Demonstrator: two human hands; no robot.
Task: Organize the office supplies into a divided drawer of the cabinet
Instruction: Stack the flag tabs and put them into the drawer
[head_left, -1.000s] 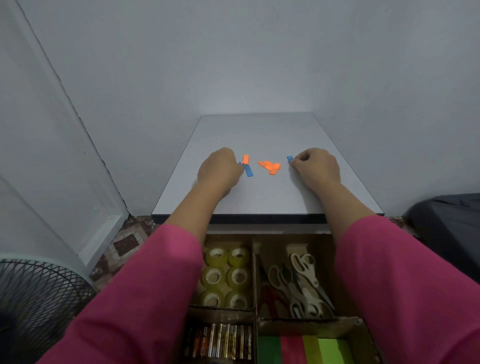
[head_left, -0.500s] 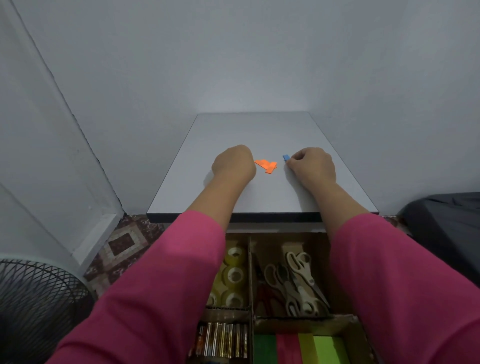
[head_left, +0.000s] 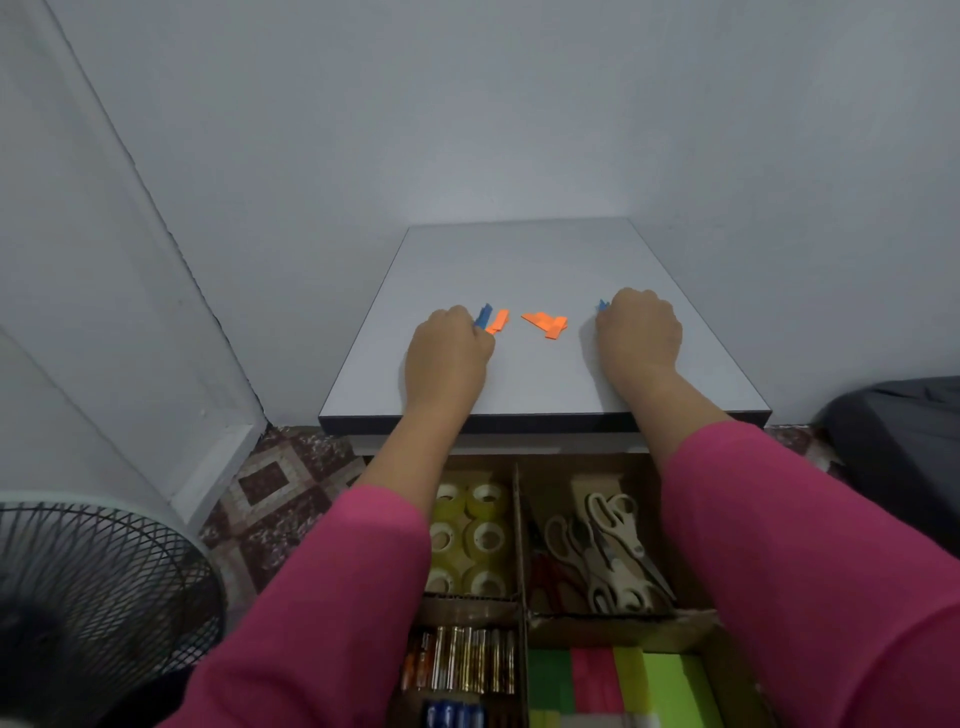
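Note:
Small paper tabs lie on the white cabinet top (head_left: 519, 265). My left hand (head_left: 448, 349) pinches a blue tab (head_left: 483, 315), and an orange tab (head_left: 498, 321) lies right beside it. A loose pile of orange tabs (head_left: 546, 323) sits in the middle between my hands. My right hand (head_left: 638, 328) is curled over another blue tab (head_left: 601, 305), whose tip pokes out at the fingertips. Below the top, the divided cardboard drawer (head_left: 519, 519) stands open.
The drawer holds tape rolls (head_left: 475, 535), scissors (head_left: 605, 551), batteries (head_left: 462, 660) and coloured sticky notes (head_left: 618, 680) in separate compartments. A black fan (head_left: 88, 608) stands at the lower left. A dark object (head_left: 904, 447) sits to the right. Walls enclose the cabinet.
My left hand slid back to the left from the middle pile, and a blue tab and an orange tab now show at its fingertips. My right hand has stayed on its blue tab.

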